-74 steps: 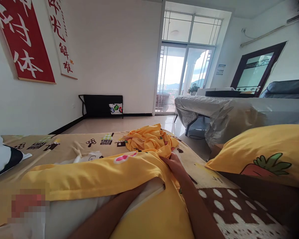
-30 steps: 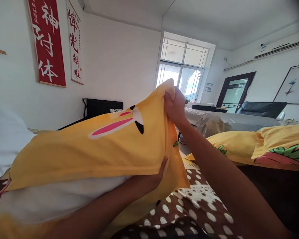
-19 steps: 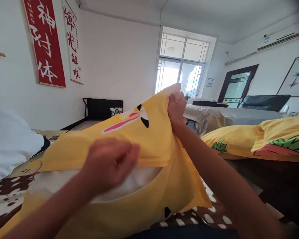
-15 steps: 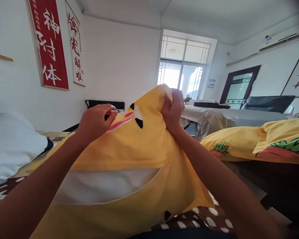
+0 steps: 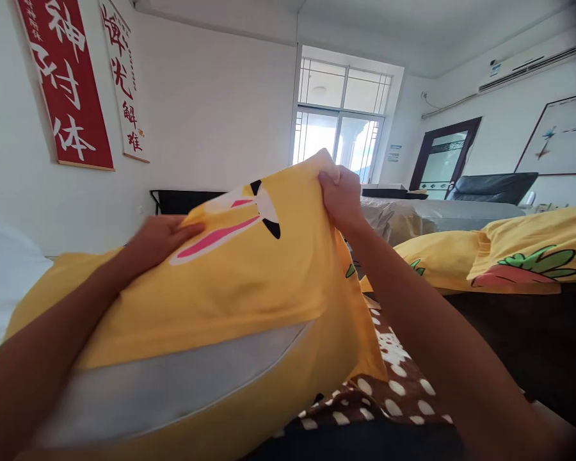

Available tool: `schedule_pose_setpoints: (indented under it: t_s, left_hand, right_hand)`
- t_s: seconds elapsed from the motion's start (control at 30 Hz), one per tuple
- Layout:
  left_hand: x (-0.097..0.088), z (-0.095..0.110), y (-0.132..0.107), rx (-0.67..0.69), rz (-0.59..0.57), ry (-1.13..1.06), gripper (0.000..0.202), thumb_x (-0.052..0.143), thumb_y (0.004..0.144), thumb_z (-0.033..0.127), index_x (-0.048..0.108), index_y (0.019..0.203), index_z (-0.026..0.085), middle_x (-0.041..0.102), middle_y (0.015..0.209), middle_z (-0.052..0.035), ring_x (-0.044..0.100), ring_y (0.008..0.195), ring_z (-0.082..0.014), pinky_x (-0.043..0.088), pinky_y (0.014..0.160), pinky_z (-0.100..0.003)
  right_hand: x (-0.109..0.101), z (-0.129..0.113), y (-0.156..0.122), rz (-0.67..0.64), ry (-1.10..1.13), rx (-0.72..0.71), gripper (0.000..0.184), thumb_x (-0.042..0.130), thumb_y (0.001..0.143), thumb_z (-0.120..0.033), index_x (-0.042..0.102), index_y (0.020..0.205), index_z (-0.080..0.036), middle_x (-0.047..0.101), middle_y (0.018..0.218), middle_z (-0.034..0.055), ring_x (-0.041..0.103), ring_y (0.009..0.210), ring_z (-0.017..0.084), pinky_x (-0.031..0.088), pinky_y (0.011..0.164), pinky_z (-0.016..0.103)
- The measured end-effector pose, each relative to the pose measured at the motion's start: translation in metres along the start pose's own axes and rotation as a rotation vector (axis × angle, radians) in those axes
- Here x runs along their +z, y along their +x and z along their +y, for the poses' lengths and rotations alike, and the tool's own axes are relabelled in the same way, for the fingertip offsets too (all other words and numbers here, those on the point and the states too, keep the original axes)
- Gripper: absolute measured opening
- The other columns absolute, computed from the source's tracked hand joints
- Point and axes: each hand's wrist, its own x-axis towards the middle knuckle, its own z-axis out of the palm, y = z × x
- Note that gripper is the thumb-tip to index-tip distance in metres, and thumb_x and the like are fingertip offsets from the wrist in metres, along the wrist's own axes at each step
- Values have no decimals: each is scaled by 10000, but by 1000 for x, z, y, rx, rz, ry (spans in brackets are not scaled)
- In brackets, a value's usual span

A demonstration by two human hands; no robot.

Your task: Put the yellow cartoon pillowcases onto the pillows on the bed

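A yellow pillowcase (image 5: 249,288) with a printed white-and-pink rabbit-ear pattern lies across the front of me. Through its long opening shows a white pillow (image 5: 173,378) inside. My right hand (image 5: 344,197) is closed around the raised upper corner of the pillowcase, holding the cloth up in a peak. On the upper edge, farther left, my left hand (image 5: 160,240) grips the fabric, its thumb over the near side and its other fingers partly hidden behind.
Two yellow pillows (image 5: 523,253) with carrot prints sit to the right. Beneath the pillowcase spreads a brown cloth with white spots (image 5: 393,397). White bedding (image 5: 14,282) is at the left edge. Behind stand a plastic-covered table (image 5: 441,218) and a dark chair (image 5: 492,192).
My left hand has moved left and down and closed on the pillowcase's upper edge. The cloth is stretched wider, showing more of the print. The view has turned slightly right.
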Motion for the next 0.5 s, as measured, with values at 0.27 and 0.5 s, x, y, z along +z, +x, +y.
schedule_pose_setpoints:
  t_s: [0.27,0.5]
  left_hand:
    - [-47,4,21,216,406,743,499,423,760,648,367,606,176,229,522,57,233,492,-66,160,562,-197]
    - [-38,-55,15,-13,-25,746,515,367,748,739,413,683,230,428,495,23,421,503,-167,251,539,-237]
  right_hand:
    - [17,6,-45,-115,-5,-48,266,385,892,-329,301,659,-232,372,599,-47,321,579,124,285,582,275]
    - [16,-9,-26,-74,95,-251,301,387,922,-382,289,680,-233,321,626,-48,328,596,114,325,597,267]
